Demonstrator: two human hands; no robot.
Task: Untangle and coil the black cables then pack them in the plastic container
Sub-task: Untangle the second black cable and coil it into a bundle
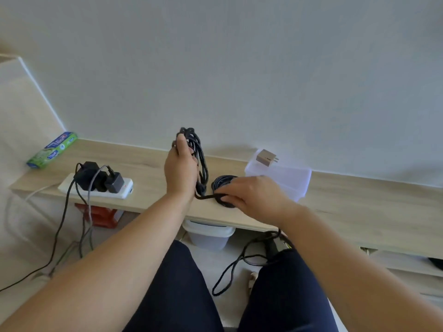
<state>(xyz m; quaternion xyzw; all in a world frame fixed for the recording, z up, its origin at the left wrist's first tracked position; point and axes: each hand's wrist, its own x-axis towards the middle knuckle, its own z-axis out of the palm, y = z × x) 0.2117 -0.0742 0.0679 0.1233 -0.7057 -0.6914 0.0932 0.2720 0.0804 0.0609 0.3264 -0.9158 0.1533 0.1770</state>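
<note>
My left hand grips a bundle of looped black cable and holds it upright above the wooden shelf. A strand runs from that bundle's bottom to a second black coil lying flat on the shelf. My right hand rests over this flat coil, with its fingers curled on the coil's near edge. The clear plastic container stands just right of the coil, behind my right hand. More black cable hangs off the shelf edge down to the floor between my knees.
A beige plug adapter lies on the container's lid. A white power strip with black chargers sits at the left, its wires dropping to the floor. A green packet lies far left. A white tub and a red box stand under the shelf.
</note>
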